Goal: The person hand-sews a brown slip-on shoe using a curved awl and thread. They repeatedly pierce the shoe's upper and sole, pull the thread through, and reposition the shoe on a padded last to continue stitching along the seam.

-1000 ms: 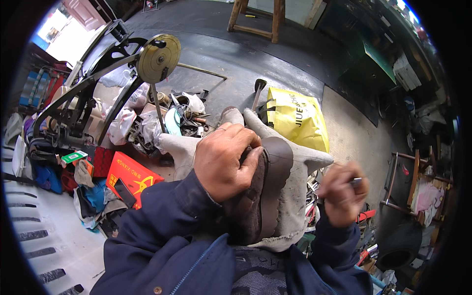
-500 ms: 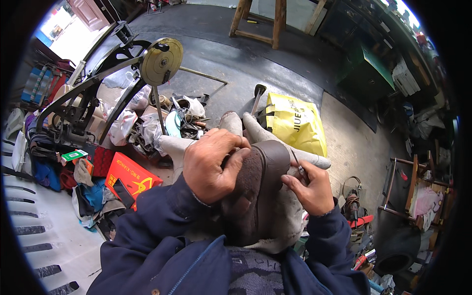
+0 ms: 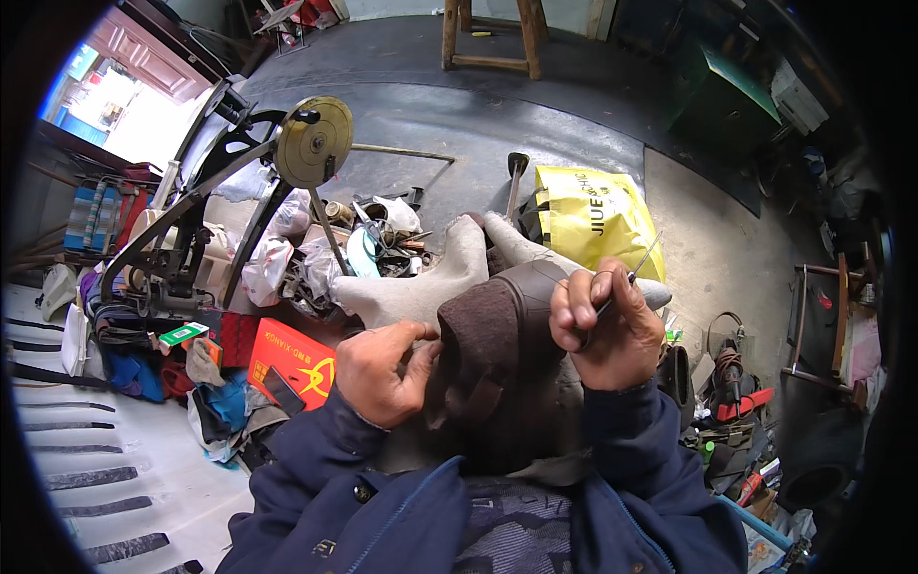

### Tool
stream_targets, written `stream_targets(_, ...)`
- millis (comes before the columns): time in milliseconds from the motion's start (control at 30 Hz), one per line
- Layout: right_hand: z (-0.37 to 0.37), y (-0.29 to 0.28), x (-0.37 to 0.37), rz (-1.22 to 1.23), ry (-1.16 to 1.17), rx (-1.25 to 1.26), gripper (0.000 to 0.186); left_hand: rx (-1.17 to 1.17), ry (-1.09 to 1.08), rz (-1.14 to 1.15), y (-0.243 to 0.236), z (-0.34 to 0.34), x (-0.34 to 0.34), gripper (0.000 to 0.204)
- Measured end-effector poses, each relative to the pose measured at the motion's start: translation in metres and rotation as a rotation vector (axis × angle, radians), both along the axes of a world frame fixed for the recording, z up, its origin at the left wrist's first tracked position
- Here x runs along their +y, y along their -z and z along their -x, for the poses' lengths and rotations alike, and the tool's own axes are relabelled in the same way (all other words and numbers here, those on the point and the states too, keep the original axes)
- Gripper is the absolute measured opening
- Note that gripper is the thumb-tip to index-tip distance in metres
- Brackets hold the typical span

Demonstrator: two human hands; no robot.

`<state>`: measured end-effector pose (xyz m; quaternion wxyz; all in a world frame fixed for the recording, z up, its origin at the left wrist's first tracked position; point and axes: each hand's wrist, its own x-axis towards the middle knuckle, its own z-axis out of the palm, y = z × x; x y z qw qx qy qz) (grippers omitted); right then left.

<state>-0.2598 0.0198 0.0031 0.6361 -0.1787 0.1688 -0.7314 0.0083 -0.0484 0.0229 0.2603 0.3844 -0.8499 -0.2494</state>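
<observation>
A brown shoe (image 3: pixel 483 320) with a fuzzy inner face and a smooth leather-like outer side lies before me over a grey, foot-shaped form (image 3: pixel 430 277) with several arms. My left hand (image 3: pixel 387 373) is beside the shoe's left edge, thumb and forefinger pinched together; whatever is between them is too small to make out. On the other side, raised above the shoe's right edge, my right hand (image 3: pixel 612 325) is closed around a thin awl-like tool (image 3: pixel 648 254), its slender metal point slanting up and away. The handle is mostly hidden in my fingers.
A black hand-cranked sewing machine with a brass-coloured wheel (image 3: pixel 314 142) stands at the left. Beyond the form is a yellow bag (image 3: pixel 593 215). A red box (image 3: pixel 292 362) and piled scraps lie left, a wooden stool (image 3: pixel 492 38) far back, tools and a wooden frame (image 3: pixel 822 335) right.
My right hand has lifted off the shoe's edge with the tool, which now points upward. My left hand has shifted down and left, uncovering more of the fuzzy face. The view has tilted slightly.
</observation>
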Motion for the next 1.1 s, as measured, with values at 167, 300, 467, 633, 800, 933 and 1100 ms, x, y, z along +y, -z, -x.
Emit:
stream_targets(167, -0.004, -0.009, 0.006, -0.103, 0.055, 0.080, 0.032, -0.089, -0.181, -0.040, 0.003, -0.046, -0.013, 0.027)
stream_targets(300, -0.015, -0.008, 0.009, -0.107, 0.040, 0.103, 0.030, 0.389, -0.196, -0.317, 0.002, -0.048, -0.006, 0.035)
stream_targets(467, -0.028, -0.005, 0.013, -0.119, 0.154, 0.267, 0.030, 1.267, 0.020, -0.706, 0.000, 0.002, 0.012, 0.041)
stream_targets(633, -0.032, 0.001, 0.014, -0.062, 0.253, 0.097, 0.026, 1.404, 0.103, -0.984, -0.002, 0.022, 0.012, 0.040)
stream_targets(800, -0.037, 0.005, 0.016, -0.112, 0.267, 0.073, 0.027, 1.328, -0.090, -1.042, 0.006, 0.007, 0.021, 0.039)
stream_targets(933, -0.039, 0.007, 0.015, -0.137, 0.257, 0.066, 0.028, 1.303, -0.201, -1.068, 0.014, -0.003, 0.033, 0.042)
stream_targets(1100, -0.034, 0.008, 0.012, -0.135, 0.218, 0.045, 0.027, 1.291, -0.183, -1.090, 0.017, -0.005, 0.031, 0.041)
